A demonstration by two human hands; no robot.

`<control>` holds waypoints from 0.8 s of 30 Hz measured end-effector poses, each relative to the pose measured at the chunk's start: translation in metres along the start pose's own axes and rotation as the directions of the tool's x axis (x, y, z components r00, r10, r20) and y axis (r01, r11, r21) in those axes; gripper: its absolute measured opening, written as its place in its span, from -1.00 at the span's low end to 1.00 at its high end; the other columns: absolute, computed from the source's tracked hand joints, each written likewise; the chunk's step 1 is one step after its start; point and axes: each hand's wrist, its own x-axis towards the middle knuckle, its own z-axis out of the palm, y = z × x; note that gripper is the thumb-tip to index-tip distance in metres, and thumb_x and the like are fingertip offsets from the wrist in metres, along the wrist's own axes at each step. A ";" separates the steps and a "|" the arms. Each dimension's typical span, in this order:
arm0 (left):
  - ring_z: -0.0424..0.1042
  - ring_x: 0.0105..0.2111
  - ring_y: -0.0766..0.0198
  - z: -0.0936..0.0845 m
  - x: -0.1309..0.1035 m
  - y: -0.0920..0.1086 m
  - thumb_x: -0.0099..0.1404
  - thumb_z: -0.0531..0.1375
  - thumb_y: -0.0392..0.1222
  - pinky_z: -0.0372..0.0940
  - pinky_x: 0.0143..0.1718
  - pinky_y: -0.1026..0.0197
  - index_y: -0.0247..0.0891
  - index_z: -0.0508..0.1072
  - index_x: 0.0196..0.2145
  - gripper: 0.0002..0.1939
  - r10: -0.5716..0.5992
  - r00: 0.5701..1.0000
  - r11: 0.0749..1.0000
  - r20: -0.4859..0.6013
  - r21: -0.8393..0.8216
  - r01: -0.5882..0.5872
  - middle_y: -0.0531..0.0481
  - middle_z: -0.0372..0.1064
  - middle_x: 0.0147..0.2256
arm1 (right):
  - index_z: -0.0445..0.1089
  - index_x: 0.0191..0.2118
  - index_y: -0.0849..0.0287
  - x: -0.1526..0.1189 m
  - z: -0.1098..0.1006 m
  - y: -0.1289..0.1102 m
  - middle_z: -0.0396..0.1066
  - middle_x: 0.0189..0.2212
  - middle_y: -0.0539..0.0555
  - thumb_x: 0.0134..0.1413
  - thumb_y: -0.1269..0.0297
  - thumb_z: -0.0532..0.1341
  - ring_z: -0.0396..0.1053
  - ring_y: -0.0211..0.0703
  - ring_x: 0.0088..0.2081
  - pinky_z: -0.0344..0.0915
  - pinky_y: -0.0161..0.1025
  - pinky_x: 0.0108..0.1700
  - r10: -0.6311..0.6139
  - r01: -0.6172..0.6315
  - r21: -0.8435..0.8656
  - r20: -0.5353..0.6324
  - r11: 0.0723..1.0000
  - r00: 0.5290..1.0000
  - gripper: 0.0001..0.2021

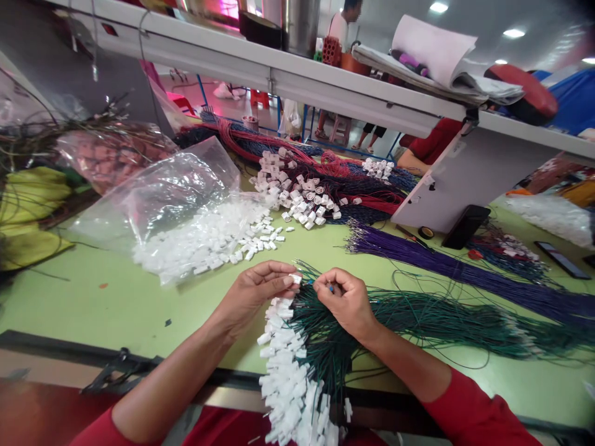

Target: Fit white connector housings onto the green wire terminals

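Note:
My left hand (263, 283) pinches a small white plastic connector housing (295, 279) between thumb and fingertips. Just to its right, my right hand (343, 298) is closed with its fingertips around a thin wire; a small blue bit shows at the fingers. Beneath both hands spreads a bundle of dark green wires (418, 316). Many wire ends on the near side carry white connectors (290, 378), which hang over the table's front edge. Whether the wire's tip touches the held housing I cannot tell.
Left of centre, a clear plastic bag (181, 186) spills loose white housings (209, 241) onto the green table (116, 310). Purple wires (418, 254) lie at right, near a black phone (466, 226). Red and blue wires with white connectors (307, 198) lie behind, under a shelf (279, 65).

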 end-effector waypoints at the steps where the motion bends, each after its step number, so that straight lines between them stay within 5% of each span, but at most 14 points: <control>1: 0.57 -0.34 0.24 0.001 -0.001 0.000 -0.05 0.54 -0.06 0.47 -0.25 0.27 -0.29 0.62 -0.29 -0.61 -0.002 1.000 1.000 -0.005 0.005 0.002 -0.09 0.61 -0.33 | 0.45 -0.45 0.18 0.000 0.000 0.000 0.18 -0.61 -0.11 0.02 0.23 0.27 -0.04 -0.36 -0.57 -0.04 -0.33 -0.53 -0.023 0.023 -0.017 -0.012 1.000 1.000 -0.86; 12: 0.57 -0.38 0.27 0.007 -0.007 -0.002 -0.07 0.55 -0.07 0.43 -0.31 0.34 -0.27 0.62 -0.35 -0.64 0.003 1.000 0.999 -0.018 0.033 -0.003 -0.07 0.61 -0.39 | 0.44 -0.45 0.15 0.001 -0.002 0.004 0.24 -0.55 -0.07 0.08 0.33 0.25 0.10 -0.32 -0.54 0.08 -0.31 -0.47 -0.187 0.178 -0.175 -0.037 0.968 0.982 -0.89; 19: 0.56 -0.40 0.30 0.010 -0.010 0.001 -0.14 0.57 -0.05 0.42 -0.32 0.36 -0.28 0.62 -0.38 -0.61 0.010 0.996 0.999 -0.085 0.046 -0.006 -0.05 0.61 -0.42 | 0.45 -0.38 0.14 -0.003 -0.003 0.005 0.23 -0.54 -0.07 0.16 0.37 0.23 0.15 -0.31 -0.52 0.12 -0.30 -0.45 -0.435 0.434 -0.276 0.060 0.858 0.899 -0.90; 24: 0.56 -0.41 0.31 0.009 -0.011 0.001 -0.13 0.56 -0.06 0.43 -0.31 0.37 -0.28 0.63 -0.39 -0.63 -0.015 1.000 0.999 -0.027 0.040 0.016 -0.04 0.60 -0.43 | 0.43 -0.36 0.13 -0.001 -0.005 0.005 0.26 -0.53 -0.06 0.20 0.37 0.23 0.18 -0.30 -0.51 0.15 -0.31 -0.44 -0.470 0.486 -0.282 0.127 0.827 0.873 -0.90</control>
